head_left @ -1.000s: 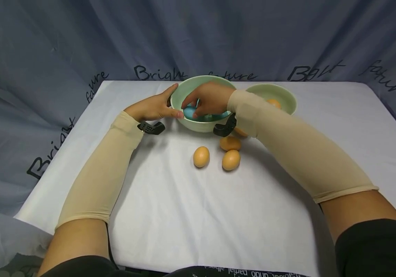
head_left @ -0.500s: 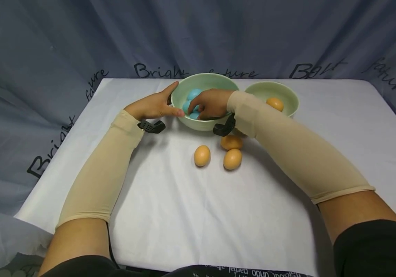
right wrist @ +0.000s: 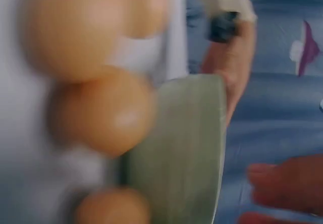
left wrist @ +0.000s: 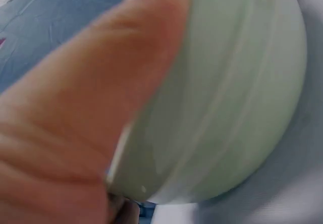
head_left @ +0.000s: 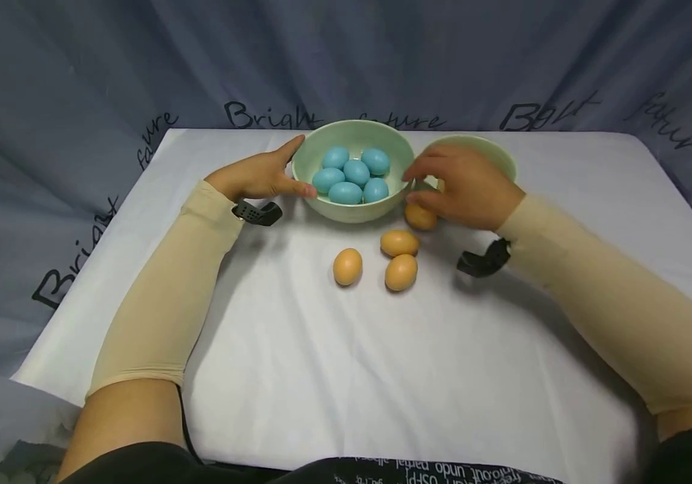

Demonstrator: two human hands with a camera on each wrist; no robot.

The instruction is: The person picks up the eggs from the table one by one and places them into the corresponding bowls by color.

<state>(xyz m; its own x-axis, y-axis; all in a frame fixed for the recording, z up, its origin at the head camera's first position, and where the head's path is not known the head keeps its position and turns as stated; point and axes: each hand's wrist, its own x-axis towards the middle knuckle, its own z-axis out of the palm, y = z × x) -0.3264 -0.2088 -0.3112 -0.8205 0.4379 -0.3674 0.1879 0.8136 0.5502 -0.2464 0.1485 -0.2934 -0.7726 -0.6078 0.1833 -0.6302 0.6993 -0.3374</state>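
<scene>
A green bowl (head_left: 354, 212) stands at the back of the table with several blue eggs (head_left: 346, 193) in it. My left hand (head_left: 261, 176) holds its left side; in the left wrist view the thumb (left wrist: 136, 42) lies along the outer wall. My right hand (head_left: 463, 188) is over the front of a second green bowl (head_left: 506, 160), with its thumb and fingers apart and nothing visible between them. Several orange-brown eggs (head_left: 400, 272) lie on the cloth in front of the bowls. The right hand hides most of the second bowl's inside.
A white cloth (head_left: 321, 376) covers the table. Behind it hangs a grey-blue curtain (head_left: 346, 60) with black lettering. One orange-brown egg (head_left: 421, 216) lies close between the two bowls, just below my right hand.
My right hand has left the blue eggs and come out of the first bowl, moving right to the second bowl. The blue eggs now show fully. My left hand stays on the bowl.
</scene>
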